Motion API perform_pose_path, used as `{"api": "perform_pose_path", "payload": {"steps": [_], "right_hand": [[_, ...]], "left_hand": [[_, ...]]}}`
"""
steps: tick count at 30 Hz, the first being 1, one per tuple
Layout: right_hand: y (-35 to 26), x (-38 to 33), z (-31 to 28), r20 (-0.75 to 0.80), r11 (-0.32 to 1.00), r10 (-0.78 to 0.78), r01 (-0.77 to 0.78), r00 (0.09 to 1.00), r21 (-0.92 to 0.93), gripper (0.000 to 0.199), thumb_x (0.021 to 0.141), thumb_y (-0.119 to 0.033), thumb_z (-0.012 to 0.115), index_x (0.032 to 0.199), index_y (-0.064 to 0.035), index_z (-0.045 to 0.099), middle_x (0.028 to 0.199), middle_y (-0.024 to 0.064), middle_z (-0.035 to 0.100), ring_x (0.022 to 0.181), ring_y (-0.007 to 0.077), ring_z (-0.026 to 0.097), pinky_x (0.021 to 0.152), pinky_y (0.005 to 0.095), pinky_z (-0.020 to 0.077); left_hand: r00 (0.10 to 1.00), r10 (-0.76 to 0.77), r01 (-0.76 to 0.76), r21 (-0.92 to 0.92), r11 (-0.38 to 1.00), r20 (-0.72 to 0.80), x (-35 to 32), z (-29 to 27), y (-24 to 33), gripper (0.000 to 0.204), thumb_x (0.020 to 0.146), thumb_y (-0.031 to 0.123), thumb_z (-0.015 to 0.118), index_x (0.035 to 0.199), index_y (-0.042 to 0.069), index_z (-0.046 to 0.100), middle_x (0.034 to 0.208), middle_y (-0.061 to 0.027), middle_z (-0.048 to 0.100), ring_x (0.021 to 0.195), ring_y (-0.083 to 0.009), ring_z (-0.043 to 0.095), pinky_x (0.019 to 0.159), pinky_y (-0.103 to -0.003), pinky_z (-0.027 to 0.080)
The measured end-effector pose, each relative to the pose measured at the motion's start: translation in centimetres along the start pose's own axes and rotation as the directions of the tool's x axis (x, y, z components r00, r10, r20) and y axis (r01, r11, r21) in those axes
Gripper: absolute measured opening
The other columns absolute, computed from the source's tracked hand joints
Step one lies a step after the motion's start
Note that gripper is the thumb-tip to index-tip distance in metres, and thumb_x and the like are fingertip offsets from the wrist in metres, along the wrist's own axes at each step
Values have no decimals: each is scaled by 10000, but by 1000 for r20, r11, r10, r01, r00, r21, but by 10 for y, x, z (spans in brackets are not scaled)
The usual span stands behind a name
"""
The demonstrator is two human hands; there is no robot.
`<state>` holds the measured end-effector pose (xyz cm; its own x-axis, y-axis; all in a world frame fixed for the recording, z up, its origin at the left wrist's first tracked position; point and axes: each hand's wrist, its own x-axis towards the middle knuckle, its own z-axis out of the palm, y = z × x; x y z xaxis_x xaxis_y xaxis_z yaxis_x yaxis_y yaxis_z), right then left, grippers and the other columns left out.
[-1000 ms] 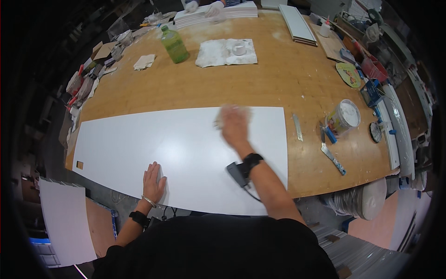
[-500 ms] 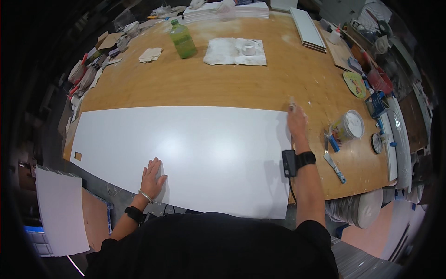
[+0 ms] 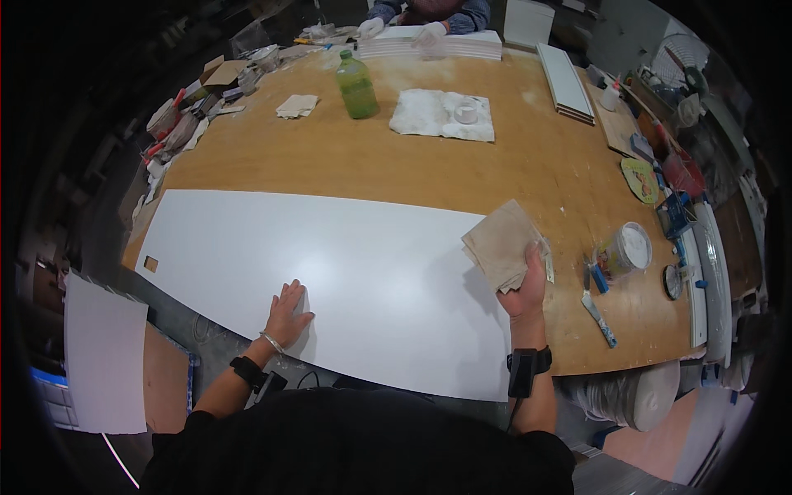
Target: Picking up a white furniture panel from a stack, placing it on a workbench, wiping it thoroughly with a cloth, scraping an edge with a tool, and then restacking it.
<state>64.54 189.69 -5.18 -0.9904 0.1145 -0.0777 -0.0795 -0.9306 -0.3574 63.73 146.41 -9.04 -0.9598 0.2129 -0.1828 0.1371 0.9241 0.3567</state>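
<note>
A long white panel point(image 3: 247, 239) lies on the wooden table in front of me, with a small square cutout near its left end. My left hand point(image 3: 289, 313) rests on its near edge, open, fingers spread flat. In my right hand point(image 3: 528, 285) is a folded beige cloth point(image 3: 503, 243), gripped at its right side between thumb and fingers. The cloth is raised over the panel's right end and casts a shadow there. Most of the right fingers are hidden behind it.
Right of the panel are a tub of white paste point(image 3: 634, 247) and a putty knife point(image 3: 598, 320). Farther back stand a green bottle point(image 3: 356, 87) and a white cloth point(image 3: 412, 111). Across the wooden table point(image 3: 289, 161), a person's gloved hands touch stacked white boards point(image 3: 462, 48).
My right hand has turned and come nearer from the panel's far right corner, so the beige cloth now shows broadly. My left hand stays on the panel. The view has shifted slightly.
</note>
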Motion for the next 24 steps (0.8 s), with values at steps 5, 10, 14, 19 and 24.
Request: {"api": "perform_pose_path", "payload": {"steps": [5,10,14,19,24], "right_hand": [[61,-27,14,27,923,330,-316,944,-218,431,948,-298,399,1280,-23,395,1218,124,524,1089,274,540,924,413,452],[149,-42,32,-87,618,508,-432,857,-657,484,909,-271,512,1292,-4,384,1204,113,520,1082,208,521,920,331,433],[162,-40,65,88,445,413,-116,906,-888,606,855,-165,593,1363,-14,298,1230,125,482,1074,190,507,919,304,417],[151,-25,102,218,456,80,159,973,-876,601,839,-53,589,1372,-74,312,1155,140,512,957,144,571,800,284,494],[150,-24,109,532,-13,35,533,846,-846,357,798,-45,614,1148,-74,550,1024,108,593,873,198,610,776,299,499]], "left_hand": [[957,212,-101,-454,885,200,2,-22,57,579,843,292,578,1348,105,365,1353,-150,410,1274,-276,362,1019,-368,333],[909,338,60,-879,472,244,14,-16,78,519,856,159,594,1295,-26,389,1227,-151,516,1090,-178,526,901,-313,449],[993,112,-19,-858,513,45,11,-33,68,268,825,170,625,1013,-16,581,881,-66,640,767,-93,578,685,-248,486],[990,78,-137,-943,303,-119,19,-56,62,306,852,243,633,1025,-2,571,887,-33,623,763,-85,567,679,-242,481],[996,30,-91,-902,421,-86,2,-68,67,265,856,205,604,1021,-1,576,882,-29,624,768,-89,565,682,-248,483]]}}
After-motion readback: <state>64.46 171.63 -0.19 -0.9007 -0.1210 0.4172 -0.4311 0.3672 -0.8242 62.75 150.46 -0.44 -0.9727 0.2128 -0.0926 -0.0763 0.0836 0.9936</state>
